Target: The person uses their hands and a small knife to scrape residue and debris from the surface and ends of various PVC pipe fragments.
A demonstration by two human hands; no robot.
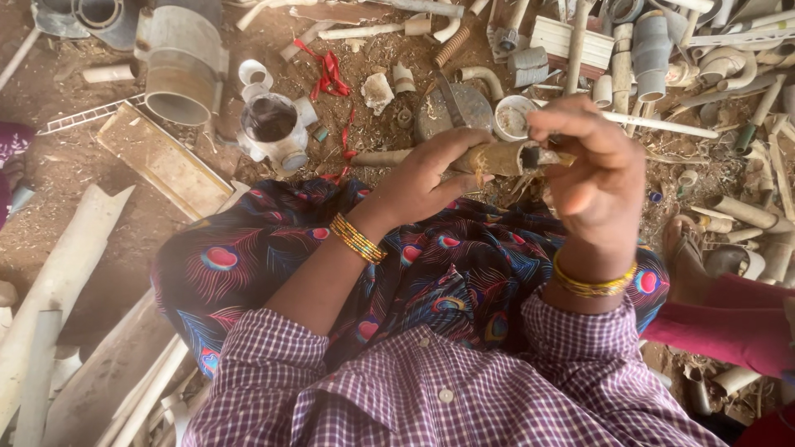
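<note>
Left of centre, the left hand (422, 178) wraps its fingers around a dirty pipe piece (489, 159) held above the lap; keep that grip firm and level; at centre right the right hand (592, 170) pinches closed on what may be a small dark tool (530, 156) at the pipe's open end, so work it gently, away from the fingers.

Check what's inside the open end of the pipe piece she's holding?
The pipe piece shows a dark opening where the right hand fingers meet it. Deeper contents are hidden by shadow and fingers; left hand covers its other end.
</note>
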